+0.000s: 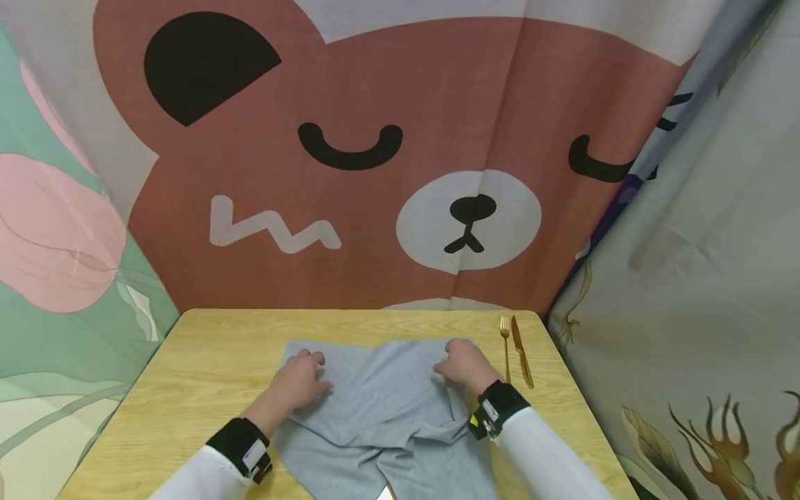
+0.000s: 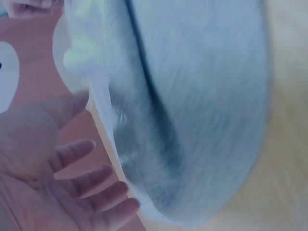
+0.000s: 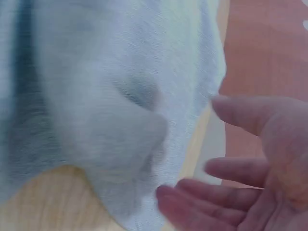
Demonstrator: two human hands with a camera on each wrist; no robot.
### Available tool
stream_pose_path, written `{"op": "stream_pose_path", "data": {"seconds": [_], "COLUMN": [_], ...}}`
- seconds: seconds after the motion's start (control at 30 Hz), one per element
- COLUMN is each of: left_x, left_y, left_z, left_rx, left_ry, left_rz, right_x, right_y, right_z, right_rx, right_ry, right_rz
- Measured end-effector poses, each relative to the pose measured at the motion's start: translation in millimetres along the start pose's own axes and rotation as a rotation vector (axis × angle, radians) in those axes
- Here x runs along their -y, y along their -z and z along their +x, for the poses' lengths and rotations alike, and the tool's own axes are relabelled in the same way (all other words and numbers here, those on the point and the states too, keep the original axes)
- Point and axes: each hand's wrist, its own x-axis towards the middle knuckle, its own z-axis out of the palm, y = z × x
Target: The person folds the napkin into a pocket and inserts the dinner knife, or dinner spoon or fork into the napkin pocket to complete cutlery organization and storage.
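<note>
A grey-blue piece of cloth (image 1: 375, 396) lies spread on the table, with wrinkles and folds across its lower half; what kind of cloth it is I cannot tell. My left hand (image 1: 298, 380) is over its far left part. In the left wrist view that hand (image 2: 62, 178) has its fingers loosely extended beside the cloth (image 2: 207, 106), holding nothing. Over the far right corner is my right hand (image 1: 467, 364). The right wrist view shows its fingers (image 3: 236, 168) spread apart and relaxed, close to the rumpled cloth (image 3: 106, 110), with nothing gripped.
A gold fork (image 1: 505, 340) and a gold knife (image 1: 521, 351) lie side by side at the right of the wooden table (image 1: 181, 389). A bear-print curtain (image 1: 262, 278) hangs behind the table's far edge. Patterned fabric (image 1: 675, 312) hangs along the right side.
</note>
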Motion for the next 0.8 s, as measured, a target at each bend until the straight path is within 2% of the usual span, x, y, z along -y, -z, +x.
{"op": "stream_pose_path", "data": {"seconds": [0.07, 0.2, 0.27, 0.53, 0.63, 0.8], "left_x": [1.5, 0.6, -1.9, -5.2, -1.0, 5.9], "left_y": [0.6, -1.9, -3.4, -2.5, -3.3, -5.4], "left_z": [6.6, 13.7, 16.5, 31.0, 38.1, 49.9], "left_rx": [0.051, 0.151, 0.182, 0.208, 0.217, 0.247], "left_ry": [0.018, 0.043, 0.059, 0.077, 0.076, 0.114], "left_rz": [-0.009, -0.009, -0.011, -0.031, -0.039, -0.078], "right_x": [1, 0, 0, 4, 3, 2], "right_y": [0, -11, -17, -21, -18, -15], "right_z": [4.0, 9.5, 11.9, 27.5, 34.7, 46.5], "right_rx": [0.067, 0.198, 0.234, 0.261, 0.275, 0.292], "right_ry": [-0.014, 0.029, 0.045, 0.006, -0.014, -0.029], "right_rz": [0.002, -0.002, -0.006, -0.023, -0.036, -0.048]}}
